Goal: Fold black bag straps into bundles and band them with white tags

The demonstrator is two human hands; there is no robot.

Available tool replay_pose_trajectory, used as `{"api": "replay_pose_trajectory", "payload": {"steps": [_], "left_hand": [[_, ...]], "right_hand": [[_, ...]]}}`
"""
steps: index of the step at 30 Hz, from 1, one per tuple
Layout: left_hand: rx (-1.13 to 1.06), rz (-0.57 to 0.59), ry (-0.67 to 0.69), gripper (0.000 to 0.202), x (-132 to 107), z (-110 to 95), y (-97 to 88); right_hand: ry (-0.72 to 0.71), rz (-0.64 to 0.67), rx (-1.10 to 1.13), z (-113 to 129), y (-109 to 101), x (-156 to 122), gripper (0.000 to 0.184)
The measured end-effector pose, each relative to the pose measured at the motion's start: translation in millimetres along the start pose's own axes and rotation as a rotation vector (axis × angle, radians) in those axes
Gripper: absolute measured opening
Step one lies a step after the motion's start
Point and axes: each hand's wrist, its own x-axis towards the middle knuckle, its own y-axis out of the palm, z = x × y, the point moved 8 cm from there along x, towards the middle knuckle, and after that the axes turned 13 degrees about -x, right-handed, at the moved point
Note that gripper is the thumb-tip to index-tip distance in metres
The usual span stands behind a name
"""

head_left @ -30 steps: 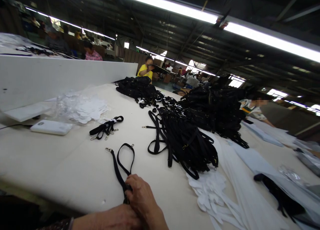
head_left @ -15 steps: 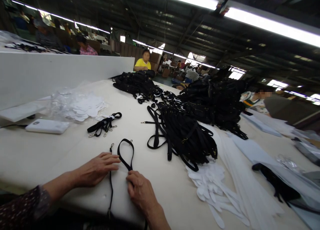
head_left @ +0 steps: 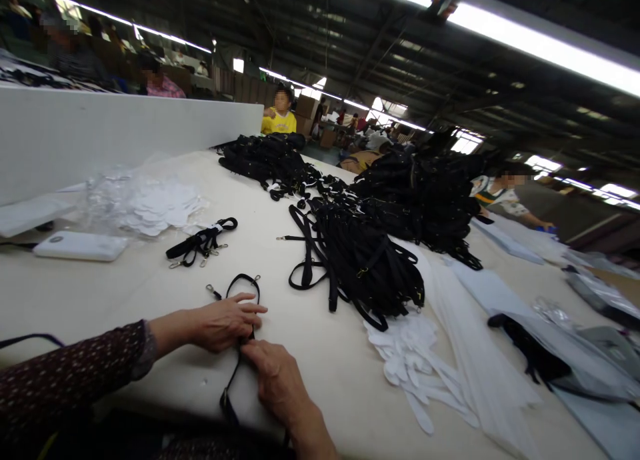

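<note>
A black strap (head_left: 243, 278) with metal snap hooks lies looped on the table in front of me. My left hand (head_left: 227, 322) rests over the strap's lower part, fingers stretched out to the right. Close below it, my right hand (head_left: 280, 377) pinches the strap between thumb and fingers; the exact grip is partly hidden. One snap hook (head_left: 213, 291) sticks out left of the loop, and a thin length of strap trails down to the table's near edge. Beyond my hands lies a folded bundle of black straps (head_left: 201, 241) with a white band around it.
A big heap of black straps (head_left: 367, 260) covers the middle of the table (head_left: 145, 307). White paper strips (head_left: 415, 360) lie at its right. Clear plastic bags and white cards (head_left: 160, 203), plus a white phone-like device (head_left: 83, 245), sit left. Co-workers are beyond the table.
My left hand has moved right, over the strap and close to my right hand. The loop has become narrower and partly covered. The view has shifted slightly.
</note>
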Motion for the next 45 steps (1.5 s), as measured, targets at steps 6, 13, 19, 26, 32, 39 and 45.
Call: {"api": "replay_pose_trajectory", "payload": {"steps": [6, 13, 19, 26, 32, 39, 45], "left_hand": [[-0.001, -0.079, -0.089, 0.017, 1, 13, -8.2], [-0.035, -0.259, -0.276, 0.018, -25, 27, 10.5], [-0.085, -0.417, -0.3, 0.027, -35, 30, 37.7], [0.033, -0.479, -0.348, 0.025, -38, 30, 30.8], [0.111, -0.443, -0.376, 0.028, -28, 16, 21.7], [0.124, -0.39, -0.403, 0.028, -55, 15, 16.7], [0.072, -0.49, -0.506, 0.024, -115, 42, 0.9]], "right_hand": [[0.148, -0.092, -0.074, -48, -16, -29, 0.066], [0.445, -0.077, -0.171, -124, -45, -63, 0.044], [0.499, -0.119, -0.127, -140, -53, -66, 0.04], [0.467, -0.152, -0.13, -126, -65, -58, 0.032], [0.144, -0.133, -0.194, -44, -33, 1, 0.05], [0.201, -0.123, -0.345, -59, 0, 9, 0.016], [0.242, -0.158, -0.33, -80, -13, -10, 0.013]]}}
